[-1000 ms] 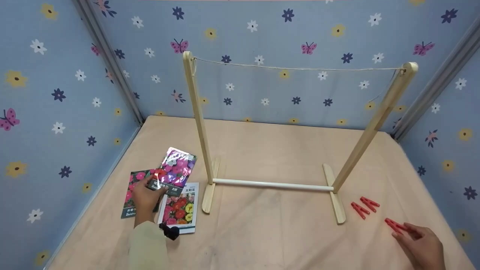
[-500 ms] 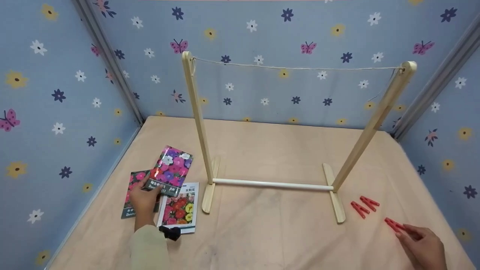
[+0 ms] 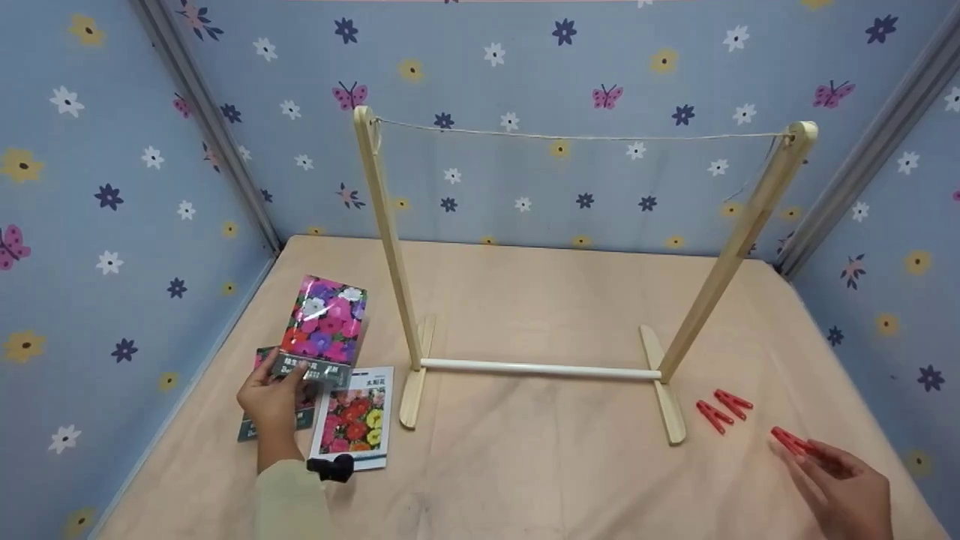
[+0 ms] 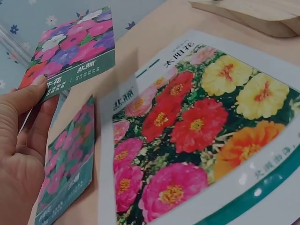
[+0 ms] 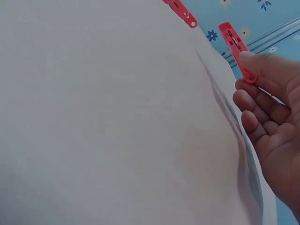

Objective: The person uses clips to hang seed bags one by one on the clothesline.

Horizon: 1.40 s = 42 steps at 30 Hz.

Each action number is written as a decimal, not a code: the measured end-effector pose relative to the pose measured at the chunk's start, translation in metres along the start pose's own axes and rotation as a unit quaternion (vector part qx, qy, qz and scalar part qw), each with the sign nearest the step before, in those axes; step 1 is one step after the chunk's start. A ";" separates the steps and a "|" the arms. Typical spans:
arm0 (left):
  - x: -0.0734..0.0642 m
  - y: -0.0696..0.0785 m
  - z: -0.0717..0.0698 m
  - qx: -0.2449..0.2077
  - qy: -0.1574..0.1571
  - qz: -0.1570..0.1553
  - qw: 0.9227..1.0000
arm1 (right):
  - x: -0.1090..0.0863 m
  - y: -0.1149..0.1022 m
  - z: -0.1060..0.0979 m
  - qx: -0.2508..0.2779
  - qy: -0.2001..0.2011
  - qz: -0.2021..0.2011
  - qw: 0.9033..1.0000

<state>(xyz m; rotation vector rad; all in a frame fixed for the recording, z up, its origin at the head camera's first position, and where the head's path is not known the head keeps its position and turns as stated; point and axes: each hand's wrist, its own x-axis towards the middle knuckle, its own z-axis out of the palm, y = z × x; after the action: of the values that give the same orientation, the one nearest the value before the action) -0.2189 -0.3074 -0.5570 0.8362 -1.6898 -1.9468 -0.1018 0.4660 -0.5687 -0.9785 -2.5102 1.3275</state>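
My left hand point(image 3: 270, 401) pinches a seed packet point(image 3: 326, 319) with pink, purple and white flowers by its dark lower edge, thumb on the front. In the left wrist view this packet point(image 4: 75, 44) is raised above the others. Under the hand lies a dark packet of pink flowers point(image 4: 70, 161), partly covered in the head view. Beside it is a white packet point(image 3: 352, 420) showing red and yellow flowers. At the right, my right hand point(image 3: 847, 480) holds a red clothespin point(image 3: 789, 441) between thumb and fingers, seen in the right wrist view as a spring clothespin point(image 5: 236, 51).
Two more red clothespins point(image 3: 733, 405) lie on the peach cloth point(image 3: 525, 450). A wooden stand with two posts point(image 3: 390, 247), a white bar point(image 3: 540, 368) and a string point(image 3: 577, 137) tied between the tops is in the middle. Flowered panels point(image 3: 487, 75) enclose the table.
My left hand has lifted the pink and purple packet, tilted it upright and drawn it slightly left. The right hand has raised its clothespin slightly.
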 end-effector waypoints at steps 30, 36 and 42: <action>-0.025 0.025 -0.002 -0.273 -0.051 0.001 0.961 | -0.027 -0.058 0.033 0.571 -0.155 -0.173 0.787; -0.031 0.025 0.002 -0.309 -0.087 0.014 0.947 | -0.034 -0.074 0.040 0.574 -0.195 -0.176 0.776; -0.037 0.025 0.007 -0.327 -0.122 0.021 0.937 | -0.042 -0.093 0.045 0.511 -0.214 -0.198 0.808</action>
<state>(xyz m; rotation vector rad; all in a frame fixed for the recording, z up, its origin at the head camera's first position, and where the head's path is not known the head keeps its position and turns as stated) -0.1981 -0.2818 -0.5255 0.3115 -1.0237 -2.4330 -0.1323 0.3725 -0.5163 0.0939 -1.5333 2.4348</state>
